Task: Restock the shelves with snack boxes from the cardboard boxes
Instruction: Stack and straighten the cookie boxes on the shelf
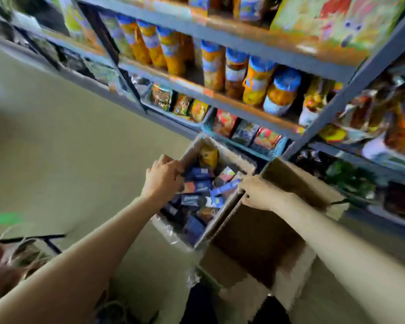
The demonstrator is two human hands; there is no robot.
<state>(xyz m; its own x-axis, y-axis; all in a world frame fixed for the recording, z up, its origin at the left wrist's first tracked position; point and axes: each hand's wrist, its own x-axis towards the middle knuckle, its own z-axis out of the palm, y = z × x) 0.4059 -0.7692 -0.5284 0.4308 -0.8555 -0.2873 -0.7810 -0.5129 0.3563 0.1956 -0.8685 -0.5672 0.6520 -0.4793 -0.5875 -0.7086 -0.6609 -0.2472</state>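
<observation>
A cardboard box (232, 157) stands on the floor below the shelves, full of dark blue snack boxes (198, 185). My left hand (164, 176) grips its left wall with curled fingers. My right hand (260, 192) grips the rim where this box meets a second cardboard box (297, 181), which looks empty inside. The frame is blurred.
Grey metal shelves (232, 99) rise behind the boxes, holding jars with blue lids (257, 83) and snack packets in blue trays (243, 132). Pale floor (56, 136) lies to the left. A dark rack with goods (21, 251) sits at the lower left.
</observation>
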